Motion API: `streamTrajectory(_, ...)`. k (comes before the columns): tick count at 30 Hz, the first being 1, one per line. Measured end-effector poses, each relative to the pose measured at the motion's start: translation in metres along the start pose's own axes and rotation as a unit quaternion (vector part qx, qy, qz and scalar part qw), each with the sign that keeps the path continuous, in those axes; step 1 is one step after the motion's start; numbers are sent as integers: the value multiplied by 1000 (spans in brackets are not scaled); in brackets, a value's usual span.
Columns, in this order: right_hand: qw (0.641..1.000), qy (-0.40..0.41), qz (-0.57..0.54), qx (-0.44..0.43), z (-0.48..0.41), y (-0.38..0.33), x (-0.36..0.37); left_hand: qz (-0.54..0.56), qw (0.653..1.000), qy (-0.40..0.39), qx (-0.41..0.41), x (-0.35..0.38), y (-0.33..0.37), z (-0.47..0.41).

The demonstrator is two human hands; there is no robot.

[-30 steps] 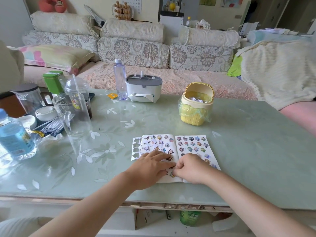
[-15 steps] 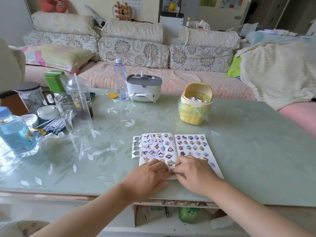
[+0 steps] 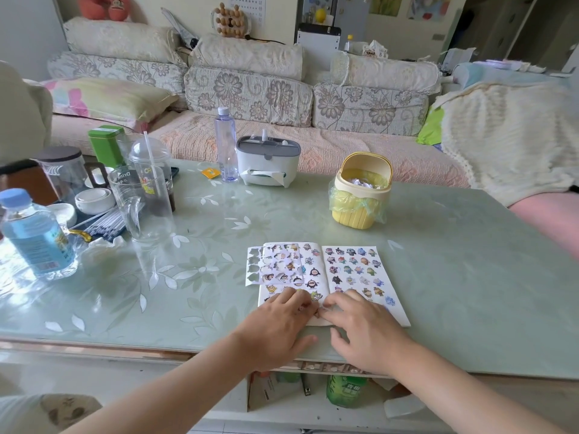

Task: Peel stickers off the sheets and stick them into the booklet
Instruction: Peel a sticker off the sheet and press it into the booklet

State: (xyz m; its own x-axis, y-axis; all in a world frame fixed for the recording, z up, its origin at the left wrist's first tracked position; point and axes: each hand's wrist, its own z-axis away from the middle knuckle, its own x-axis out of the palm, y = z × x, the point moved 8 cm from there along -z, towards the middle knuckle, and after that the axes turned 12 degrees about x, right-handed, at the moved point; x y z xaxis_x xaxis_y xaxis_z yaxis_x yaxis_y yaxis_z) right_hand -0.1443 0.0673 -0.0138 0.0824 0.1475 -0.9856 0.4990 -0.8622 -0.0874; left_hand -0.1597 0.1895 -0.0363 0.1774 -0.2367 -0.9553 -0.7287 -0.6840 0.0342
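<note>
"At the near edge of the table [image 3: 470,277], found what?"

"Found the booklet [image 3: 357,277] lying open and flat, with a part-used sticker sheet [image 3: 282,264] overlapping its left page. Noted stickers [image 3: 347,270] across both pages."

"Recorded the hands how?"

"Recorded the left hand [image 3: 275,327] laid flat on the lower left page, fingers extended, gripping nothing. Recorded the right hand [image 3: 363,333] beside it, fingers bent, tips down near the gutter, thumb spread clear; saw no pinch. Could not confirm any sticker under the tips."

"Judged the handling how?"

"Judged the stickers featherweight, limp, tacky underneath, prone to curling and tearing. Advised lifting by one edge with a nail, pinching only the margin. Judged sheet and booklet thin, apt to slide on the glossy top; advised pinning with the free hand."
</note>
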Motion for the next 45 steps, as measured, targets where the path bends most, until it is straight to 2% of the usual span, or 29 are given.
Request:
streamTrajectory(7, 999, 13, 45, -12, 7, -9, 0, -25, 999, 5, 29, -3, 2, 0)
streamTrajectory(16, 996, -5, 82, -16, -4, -8, 4, 15, 999, 15, 31, -1, 5, 8)
streamTrajectory(30, 999, -19, 35, -23, 11, 8, 2, 21, 999, 19, 39, -5, 1, 7)
streamTrajectory(35, 999, -34, 28, -10, 3, 1, 1, 101, 993, 38, -36, -9, -3, 2)
streamTrajectory(37, 1000, -25, 0, 6, -5, 2, -4, 164, 980, 76, -80, -16, -13, 0)
streamTrajectory(39, 999, -7, -35, 24, -14, 4, -10, 119, 981, 119, -95, -24, -28, -3)
streamTrajectory(41, 998, -2, -50, 38, -23, 8, -12, 38, 988, 75, -126, -21, -48, -6)
streamTrajectory(43, 997, -14, -47, 54, -33, 11, -10, 38, 981, -12, -191, -11, -75, -1)
streamTrajectory(45, 996, -40, -39, 69, -43, 13, -5, 42, 971, -60, -227, -3, -98, 6)
